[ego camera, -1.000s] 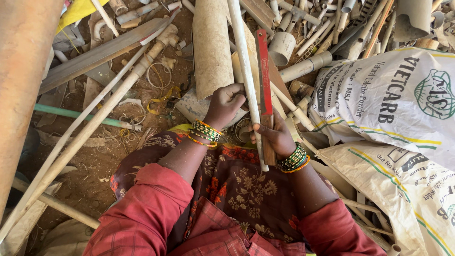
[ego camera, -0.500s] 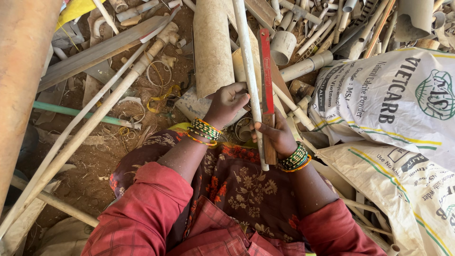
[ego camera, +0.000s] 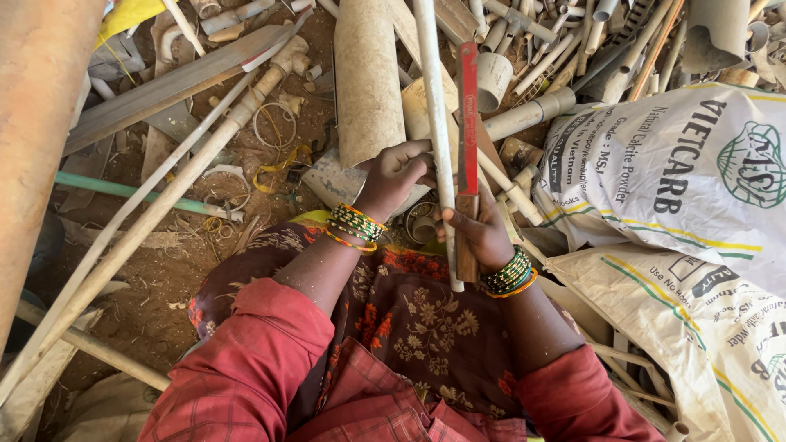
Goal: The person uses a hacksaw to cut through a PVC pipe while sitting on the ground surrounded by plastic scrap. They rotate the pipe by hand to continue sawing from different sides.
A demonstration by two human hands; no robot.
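My left hand (ego camera: 397, 173) grips a thin white plastic pipe (ego camera: 432, 123) that runs from my lap up past the top of the view. My right hand (ego camera: 479, 233) holds the wooden handle of a red flat blade (ego camera: 467, 119), which stands upright right beside the pipe. Both wrists carry green and orange bangles. My red sleeves and a patterned maroon cloth (ego camera: 409, 319) over my lap fill the bottom of the view.
A wide beige pipe (ego camera: 366, 78) lies ahead of my left hand. Long pale pipes (ego camera: 155, 192) slant across the left over dirt and scrap. A heap of pipe offcuts (ego camera: 557, 49) fills the upper right. Two printed white sacks (ego camera: 679, 164) lie at the right.
Both hands, the white pipe and the red blade stay almost where they were; only a slight shift of the blade along the pipe shows.
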